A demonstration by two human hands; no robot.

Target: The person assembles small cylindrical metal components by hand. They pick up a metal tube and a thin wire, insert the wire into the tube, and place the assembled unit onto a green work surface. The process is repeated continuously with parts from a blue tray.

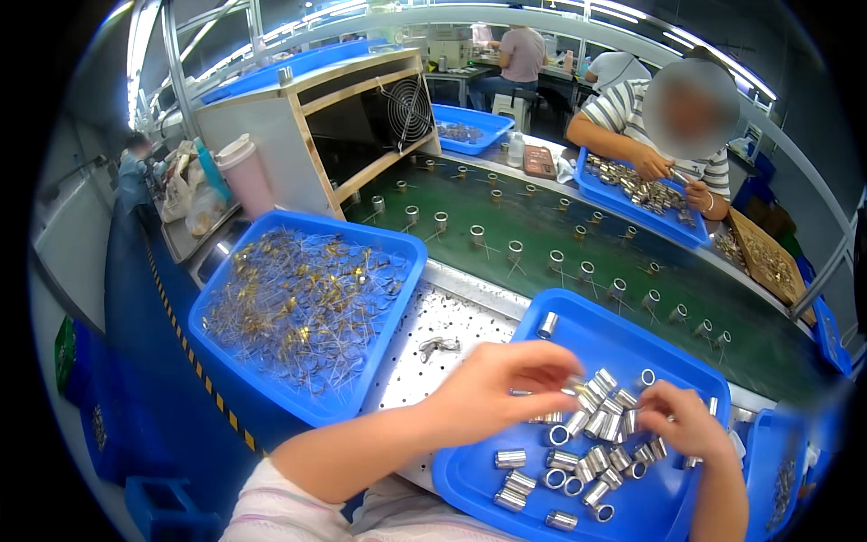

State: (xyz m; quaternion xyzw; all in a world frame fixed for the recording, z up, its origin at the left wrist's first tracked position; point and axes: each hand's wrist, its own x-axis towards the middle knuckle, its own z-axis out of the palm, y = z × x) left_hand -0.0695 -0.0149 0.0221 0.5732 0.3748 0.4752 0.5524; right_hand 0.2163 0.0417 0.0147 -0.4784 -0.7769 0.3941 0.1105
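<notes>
Both of my hands are over a blue tray point(470, 470) of short shiny metal sleeves point(596, 423). My left hand point(515, 381) reaches in from the left with thumb and fingers curved toward each other. Something small and blurred shows at its fingertips, too unclear to name. On the tray's right side my right hand point(688, 423) has its fingers curled down against the sleeves; what they grip is hidden. A second blue tray point(397, 361), to the left, holds a tangle of thin-wired parts point(302, 303) with yellowish bits.
A green conveyor belt point(542, 239) carries standing sleeves with wire legs. Across it a person in a striped shirt point(617, 113) handles parts over another blue tray point(632, 212). A wood-framed box with a fan point(409, 108), a pink cup point(246, 176) and small metal pieces point(438, 347) are nearby.
</notes>
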